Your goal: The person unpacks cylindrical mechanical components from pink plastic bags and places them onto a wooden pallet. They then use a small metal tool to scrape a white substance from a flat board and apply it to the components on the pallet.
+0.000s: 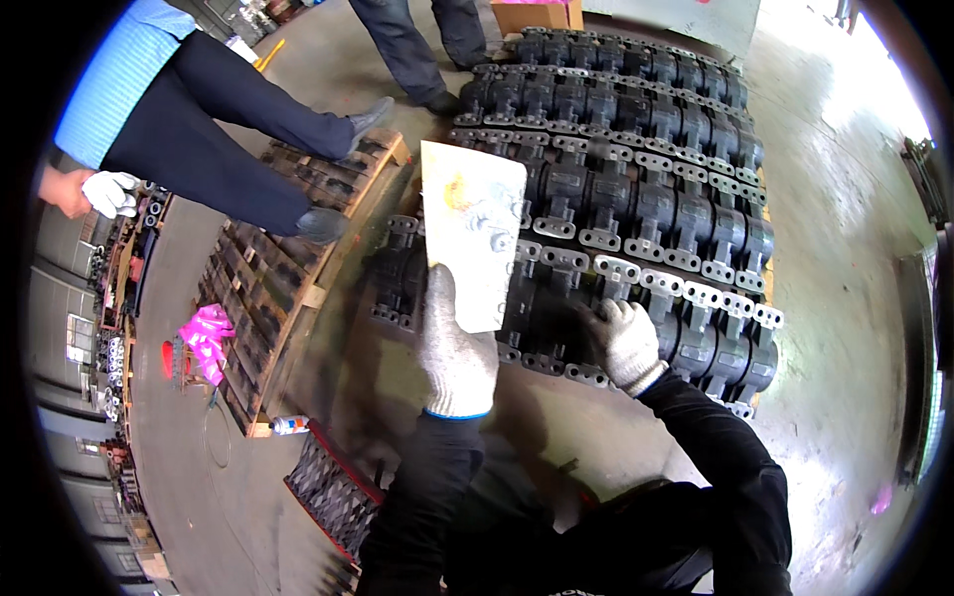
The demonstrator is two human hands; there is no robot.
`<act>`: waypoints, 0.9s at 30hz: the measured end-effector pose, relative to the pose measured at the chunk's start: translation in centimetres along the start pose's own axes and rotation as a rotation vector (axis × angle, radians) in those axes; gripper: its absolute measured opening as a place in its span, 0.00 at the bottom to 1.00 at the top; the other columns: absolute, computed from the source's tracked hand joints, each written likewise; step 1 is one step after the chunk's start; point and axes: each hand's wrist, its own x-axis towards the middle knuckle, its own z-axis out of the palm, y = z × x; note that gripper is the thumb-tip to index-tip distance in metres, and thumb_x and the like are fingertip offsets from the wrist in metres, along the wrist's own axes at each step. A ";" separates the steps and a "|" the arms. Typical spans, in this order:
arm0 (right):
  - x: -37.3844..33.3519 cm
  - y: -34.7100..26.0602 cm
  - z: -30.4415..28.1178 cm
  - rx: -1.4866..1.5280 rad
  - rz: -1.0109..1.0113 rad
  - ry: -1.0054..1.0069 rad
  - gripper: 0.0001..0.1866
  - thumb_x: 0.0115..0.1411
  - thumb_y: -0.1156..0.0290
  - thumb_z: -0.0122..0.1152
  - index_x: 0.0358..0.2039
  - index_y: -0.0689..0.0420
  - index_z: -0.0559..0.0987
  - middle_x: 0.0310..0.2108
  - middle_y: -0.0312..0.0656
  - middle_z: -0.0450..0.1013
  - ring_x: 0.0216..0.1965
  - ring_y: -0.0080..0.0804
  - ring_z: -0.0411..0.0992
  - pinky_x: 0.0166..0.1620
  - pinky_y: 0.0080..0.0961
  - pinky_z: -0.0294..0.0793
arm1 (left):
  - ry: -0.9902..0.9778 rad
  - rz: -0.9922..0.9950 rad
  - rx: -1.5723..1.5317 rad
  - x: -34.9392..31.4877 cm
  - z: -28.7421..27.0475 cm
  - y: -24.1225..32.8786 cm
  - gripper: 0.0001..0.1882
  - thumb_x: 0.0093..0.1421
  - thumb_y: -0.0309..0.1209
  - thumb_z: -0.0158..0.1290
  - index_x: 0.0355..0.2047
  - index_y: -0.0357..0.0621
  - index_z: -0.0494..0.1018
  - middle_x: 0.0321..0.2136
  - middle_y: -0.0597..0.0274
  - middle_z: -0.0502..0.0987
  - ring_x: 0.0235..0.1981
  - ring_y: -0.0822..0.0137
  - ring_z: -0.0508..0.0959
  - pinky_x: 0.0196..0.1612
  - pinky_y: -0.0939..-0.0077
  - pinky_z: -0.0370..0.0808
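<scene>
My left hand [457, 348], in a pale knitted glove with a blue cuff edge, is closed on the lower end of a flat, off-white board [475, 228]. The board has a yellow-brown stain and grey smudges. It is held above rows of black track rollers [606, 194] with drilled metal end brackets. My right hand [626, 343], gloved alike, is over the nearest row of rollers. Its fingers are bent and somewhat apart, and nothing shows clearly between them. The dark area by its fingertips is blurred, so contact with a roller is hard to judge.
A wooden pallet [278, 258] lies to the left, with pink plastic [207, 341] on it and a spray can [289, 425] at its near corner. One person in dark trousers [238, 109] stands there; another person's legs [402, 45] are farther back. A cardboard box [537, 16] is behind the rollers.
</scene>
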 end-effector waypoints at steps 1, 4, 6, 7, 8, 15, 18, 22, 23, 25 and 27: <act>0.1 0.1 0.1 0.005 0.000 0.025 0.23 0.53 0.69 0.62 0.52 0.49 0.81 0.34 0.43 0.70 0.36 0.43 0.72 0.37 0.40 0.70 | -0.019 0.006 0.001 0.2 0.0 -0.1 0.28 0.72 0.40 0.48 0.66 0.35 0.64 0.63 0.52 0.72 0.64 0.56 0.71 0.69 0.60 0.64; 0.9 -1.2 -1.1 0.019 -0.013 -0.052 0.21 0.56 0.69 0.57 0.51 0.51 0.81 0.34 0.44 0.70 0.37 0.45 0.71 0.38 0.40 0.70 | -0.034 0.021 -0.008 0.6 -0.6 0.3 0.29 0.72 0.43 0.49 0.66 0.36 0.63 0.60 0.54 0.74 0.60 0.59 0.74 0.66 0.61 0.67; 2.3 -4.7 -4.8 0.156 -0.196 0.035 0.29 0.52 0.67 0.55 0.57 0.52 0.80 0.33 0.46 0.69 0.37 0.45 0.70 0.41 0.39 0.70 | 0.011 -0.037 -0.006 0.0 -1.9 1.3 0.30 0.72 0.45 0.49 0.65 0.37 0.64 0.60 0.58 0.73 0.60 0.64 0.73 0.65 0.65 0.66; 2.5 -5.4 -5.4 0.250 -0.298 0.041 0.29 0.52 0.66 0.55 0.56 0.52 0.80 0.32 0.44 0.68 0.36 0.44 0.70 0.43 0.38 0.70 | 0.003 -0.042 0.002 -0.3 -1.7 1.7 0.30 0.72 0.45 0.49 0.66 0.37 0.63 0.60 0.58 0.73 0.59 0.64 0.73 0.64 0.65 0.66; 3.1 -5.7 -5.8 0.281 -0.365 0.114 0.28 0.52 0.64 0.55 0.56 0.50 0.82 0.28 0.43 0.67 0.33 0.44 0.70 0.40 0.40 0.71 | -0.015 -0.039 -0.003 0.2 -1.8 1.4 0.30 0.72 0.44 0.49 0.66 0.36 0.64 0.60 0.58 0.73 0.59 0.64 0.73 0.64 0.66 0.67; 13.2 -3.3 -20.2 0.674 0.018 0.921 0.22 0.58 0.86 0.59 0.53 0.60 0.82 0.39 0.39 0.72 0.40 0.30 0.70 0.47 0.27 0.71 | 0.106 -0.009 -0.049 4.2 -7.4 -3.3 0.28 0.72 0.40 0.49 0.65 0.34 0.65 0.60 0.52 0.74 0.61 0.58 0.73 0.67 0.62 0.66; 13.0 -2.7 -23.0 0.789 0.235 1.104 0.18 0.64 0.82 0.60 0.55 0.59 0.82 0.44 0.36 0.73 0.44 0.23 0.68 0.49 0.19 0.69 | 0.097 -0.016 -0.097 3.1 -5.8 -2.9 0.24 0.72 0.39 0.51 0.59 0.33 0.70 0.55 0.55 0.76 0.56 0.62 0.76 0.62 0.65 0.70; 11.4 -1.5 -21.2 0.791 0.188 0.930 0.16 0.62 0.85 0.60 0.49 0.63 0.83 0.42 0.42 0.77 0.43 0.31 0.73 0.50 0.25 0.72 | 0.066 -0.062 -0.046 3.4 -5.7 -3.5 0.24 0.72 0.40 0.50 0.60 0.34 0.69 0.53 0.55 0.78 0.55 0.61 0.77 0.61 0.65 0.72; 10.6 -0.9 -21.6 0.673 0.121 0.866 0.15 0.61 0.85 0.60 0.48 0.64 0.83 0.41 0.44 0.77 0.43 0.33 0.74 0.49 0.27 0.73 | 0.038 -0.106 -0.059 4.2 -6.2 -3.6 0.25 0.72 0.41 0.50 0.60 0.33 0.69 0.53 0.55 0.77 0.55 0.61 0.77 0.61 0.64 0.71; 10.1 -0.6 -22.6 0.625 0.157 0.832 0.15 0.59 0.84 0.61 0.48 0.65 0.82 0.40 0.44 0.75 0.41 0.34 0.74 0.48 0.25 0.72 | -0.008 -0.091 -0.010 3.6 -4.4 -3.0 0.26 0.71 0.41 0.51 0.60 0.33 0.69 0.54 0.54 0.77 0.55 0.59 0.76 0.62 0.64 0.71; 10.4 -1.1 -22.5 0.674 0.201 0.843 0.16 0.60 0.84 0.61 0.49 0.65 0.82 0.38 0.42 0.74 0.40 0.30 0.72 0.46 0.24 0.72 | -0.005 -0.083 -0.019 3.0 -4.9 -2.0 0.27 0.71 0.42 0.50 0.61 0.33 0.68 0.56 0.53 0.76 0.57 0.59 0.75 0.63 0.62 0.69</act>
